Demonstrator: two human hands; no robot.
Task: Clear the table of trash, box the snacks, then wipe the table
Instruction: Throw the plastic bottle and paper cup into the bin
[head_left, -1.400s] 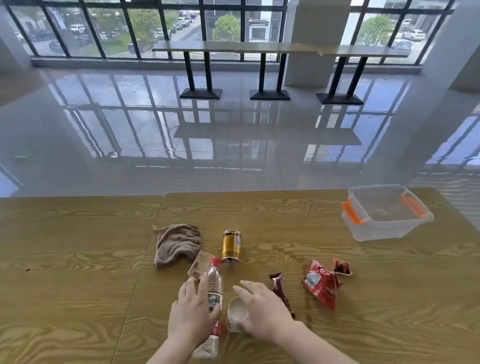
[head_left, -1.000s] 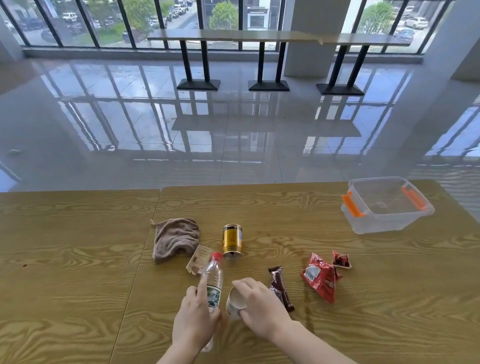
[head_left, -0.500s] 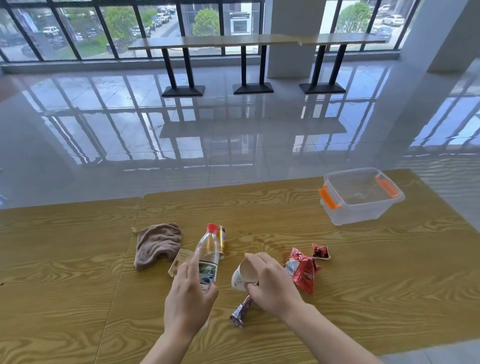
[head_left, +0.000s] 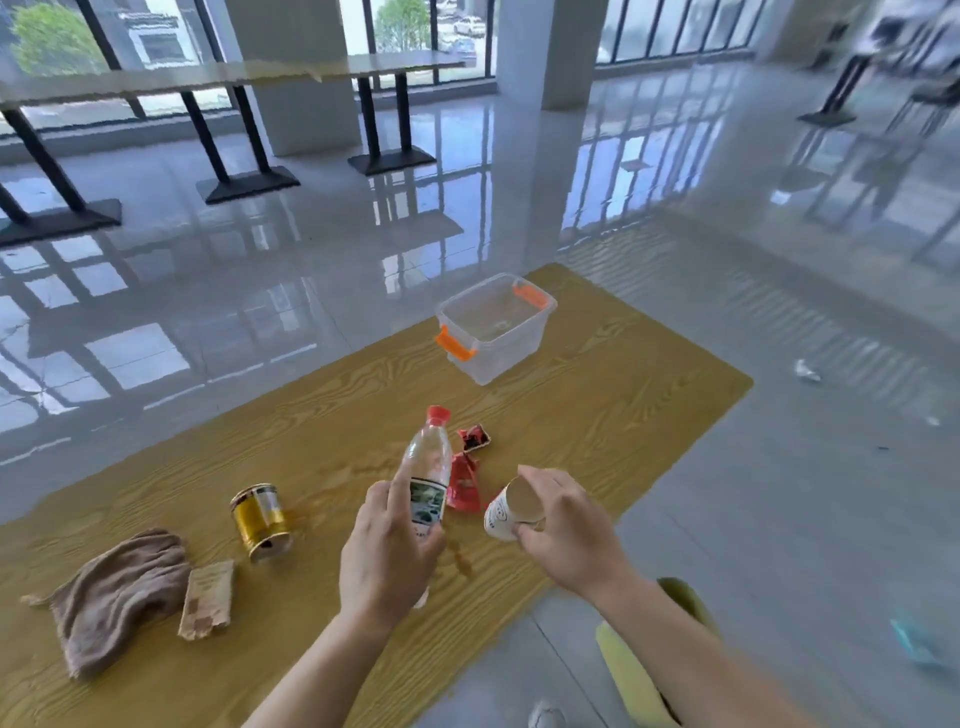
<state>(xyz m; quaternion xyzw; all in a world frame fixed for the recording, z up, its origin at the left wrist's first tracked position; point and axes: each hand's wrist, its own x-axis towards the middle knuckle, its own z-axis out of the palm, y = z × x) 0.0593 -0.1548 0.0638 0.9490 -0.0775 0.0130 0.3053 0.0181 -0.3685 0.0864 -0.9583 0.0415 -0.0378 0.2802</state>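
**Desk:** What are the fingers doing?

**Operator:** My left hand (head_left: 389, 551) is wrapped around the lower body of the clear plastic water bottle with the red cap (head_left: 428, 467). The fingers are curled tight on it, with the index finger lying straight up its side. My right hand (head_left: 566, 535) grips the white paper cup (head_left: 511, 512), thumb on one side of the wall and curled fingers on the other.

**Desk:** Where are they, going by the clear plastic box with orange latches (head_left: 496, 327)?

**Operator:** Both are on the near side of the box, held above the wood-grain table (head_left: 623, 395). The cup is nearer to me than the bottle's cap. The red foil snack packet (head_left: 464, 480) shows between the two.

**Desk:** How do they look?

**Operator:** The bottle is see-through with a green and white label. The cup is white with a small print and brownish inside.

**Desk:** Which way do they point?

**Operator:** The bottle's long axis runs from my palm towards the box, cap end up and leaning slightly right. The cup is tipped on its side with its open mouth turned up towards the camera.
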